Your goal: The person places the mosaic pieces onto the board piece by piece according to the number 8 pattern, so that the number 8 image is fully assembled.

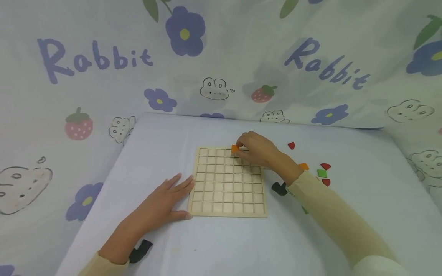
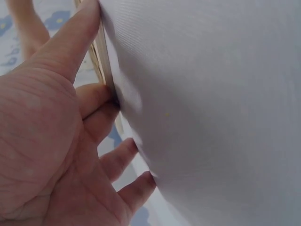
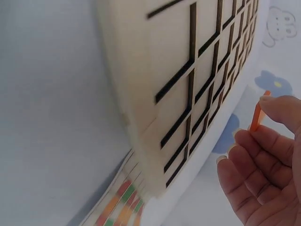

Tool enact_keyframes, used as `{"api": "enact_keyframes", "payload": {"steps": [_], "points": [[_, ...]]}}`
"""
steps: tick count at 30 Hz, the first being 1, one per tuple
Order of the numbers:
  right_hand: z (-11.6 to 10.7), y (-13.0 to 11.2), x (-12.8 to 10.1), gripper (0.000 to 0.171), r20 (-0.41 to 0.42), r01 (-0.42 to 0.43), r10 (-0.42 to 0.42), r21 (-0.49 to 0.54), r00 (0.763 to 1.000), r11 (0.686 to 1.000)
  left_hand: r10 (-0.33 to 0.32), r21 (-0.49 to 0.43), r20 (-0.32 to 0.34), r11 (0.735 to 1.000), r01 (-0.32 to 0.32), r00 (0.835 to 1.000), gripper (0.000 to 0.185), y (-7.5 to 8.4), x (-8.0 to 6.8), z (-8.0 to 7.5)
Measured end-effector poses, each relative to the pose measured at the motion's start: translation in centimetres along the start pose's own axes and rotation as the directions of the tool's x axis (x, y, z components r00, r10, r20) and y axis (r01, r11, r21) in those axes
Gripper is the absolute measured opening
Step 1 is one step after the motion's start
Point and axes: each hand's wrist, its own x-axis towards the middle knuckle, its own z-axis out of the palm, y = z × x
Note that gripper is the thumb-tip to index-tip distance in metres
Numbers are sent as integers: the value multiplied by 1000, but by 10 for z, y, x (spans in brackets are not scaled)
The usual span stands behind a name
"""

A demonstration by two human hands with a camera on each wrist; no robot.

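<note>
A pale wooden grid board (image 1: 228,180) lies flat on the table, its cells bare. My right hand (image 1: 253,149) hovers over the board's far edge and pinches a small orange square tile (image 1: 235,148) above the top row. In the right wrist view the orange tile (image 3: 257,117) shows edge-on between thumb and fingers of my right hand (image 3: 263,150), just off the board (image 3: 188,94). My left hand (image 1: 165,197) lies flat with straight fingers against the board's left edge. The left wrist view shows the left hand (image 2: 70,127) with its fingertips touching the board's edge (image 2: 101,52).
Loose coloured pieces lie right of the board: a red one (image 1: 291,145), an orange one (image 1: 304,166), a green one (image 1: 322,173) and more red ones (image 1: 325,182). A coloured patterned sheet (image 3: 122,202) peeks from under the board. Printed cloth (image 1: 103,76) hangs behind the table.
</note>
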Motion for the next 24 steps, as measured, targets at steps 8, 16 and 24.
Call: {"api": "enact_keyframes", "payload": {"steps": [8,16,24], "points": [[11,-3,24,23,62,15,-13,-39,998,999,3,-11,-2,1000,-3,1000,97,0,2,4],[17,-3,28,26,79,38,-30,-93,996,995,4,-23,2,1000,-4,1000,96,-1,1,3],[18,-3,26,26,64,75,-70,-85,995,994,0,-19,1,1000,0,1000,96,-1,0,2]]}}
